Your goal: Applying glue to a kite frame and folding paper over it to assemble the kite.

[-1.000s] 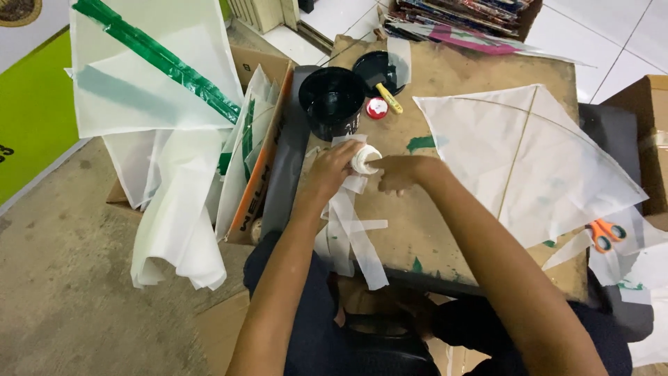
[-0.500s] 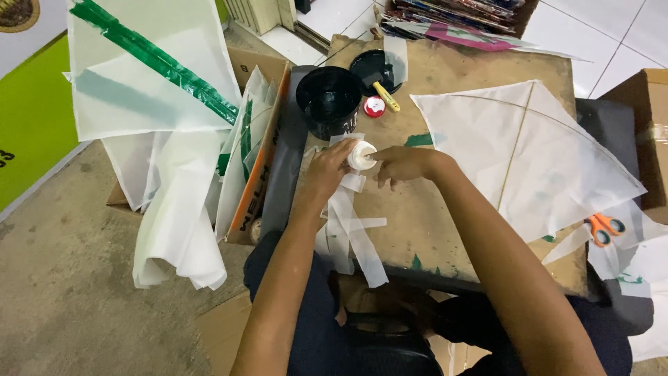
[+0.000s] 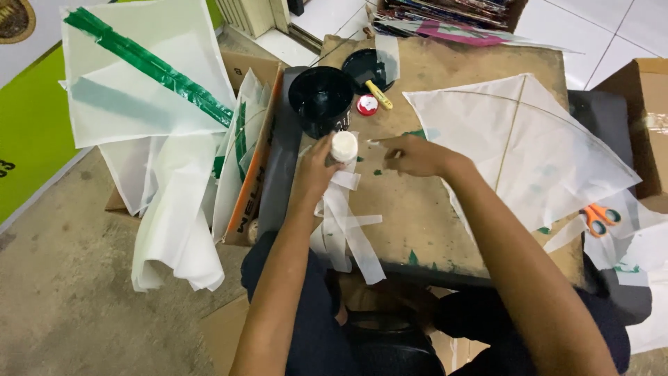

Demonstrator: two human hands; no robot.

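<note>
My left hand grips a small white glue bottle upright over the brown work board. My right hand is just right of the bottle, fingers pinched, apparently on a small white scrap, near the edge of a white paper kite with thin stick spars. Several white paper strips lie under my left wrist and hang over the board's near edge. A black pot stands just beyond the bottle.
A black lid with a yellow-handled brush and a red cap sit behind the pot. White and green kite sheets fill a cardboard box at left. Orange scissors lie at right.
My hands have parted: the right hand has moved away to the right of the bottle, which the left hand still holds. The view has shifted slightly.
</note>
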